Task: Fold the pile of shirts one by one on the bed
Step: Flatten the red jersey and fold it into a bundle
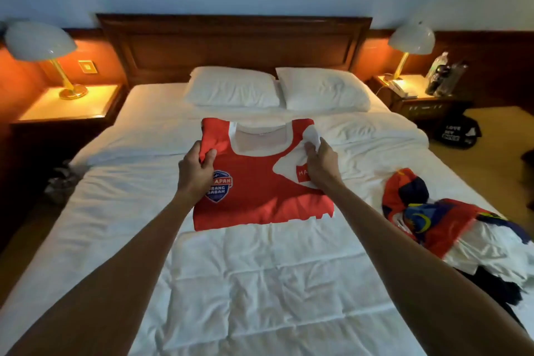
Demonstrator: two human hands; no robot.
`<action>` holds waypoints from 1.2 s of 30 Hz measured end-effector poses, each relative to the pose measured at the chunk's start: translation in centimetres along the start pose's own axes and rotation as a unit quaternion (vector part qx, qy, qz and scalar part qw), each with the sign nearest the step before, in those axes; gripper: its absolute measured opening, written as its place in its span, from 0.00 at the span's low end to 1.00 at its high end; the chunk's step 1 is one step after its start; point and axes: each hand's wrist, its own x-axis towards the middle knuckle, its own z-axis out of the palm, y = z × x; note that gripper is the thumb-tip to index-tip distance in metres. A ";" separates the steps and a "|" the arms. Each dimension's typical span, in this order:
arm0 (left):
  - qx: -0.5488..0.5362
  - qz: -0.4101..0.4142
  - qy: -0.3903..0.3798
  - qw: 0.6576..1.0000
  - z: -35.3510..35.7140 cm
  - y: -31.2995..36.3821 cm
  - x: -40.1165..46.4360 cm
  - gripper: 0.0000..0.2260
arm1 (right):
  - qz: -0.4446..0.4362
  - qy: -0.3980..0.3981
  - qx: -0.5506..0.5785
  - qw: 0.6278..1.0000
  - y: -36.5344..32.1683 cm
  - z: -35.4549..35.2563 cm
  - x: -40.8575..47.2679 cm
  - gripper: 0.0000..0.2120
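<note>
Red shirt (260, 182) lying face up at the centre of the bed (260, 283), collar toward the far pillows (277, 89). Left hand (195, 170) pinches the left sleeve; right hand (320, 163) grips the right sleeve's white fabric. Unfolded shirt pile (450, 225) lies near right.

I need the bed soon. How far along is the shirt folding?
Early, it seems. No finished folded shirts show on the bed. In hand: the red shirt lies flat mid-bed, looking partly folded, with the left hand gripping one shoulder and the right hand the other. Left: the rumpled pile of shirts on the right side.
</note>
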 end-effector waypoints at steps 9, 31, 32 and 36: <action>0.024 0.006 0.078 0.997 -12.0 12.3 1.3 0.14 | -0.059 -0.024 0.063 0.996 -14.7 -4.7 0.8 0.20; 0.155 -0.169 0.450 0.863 -55.9 6.2 -38.6 0.11 | -0.336 -0.404 0.162 0.835 -42.2 17.0 -40.4 0.15; 0.162 -0.181 0.466 0.851 -58.1 6.0 -41.9 0.12 | -0.348 -0.426 0.168 0.818 -43.4 18.0 -44.1 0.15; 0.196 -0.224 0.534 0.791 -66.0 5.7 -55.8 0.11 | -0.388 -0.500 0.192 0.750 -47.5 21.1 -60.0 0.18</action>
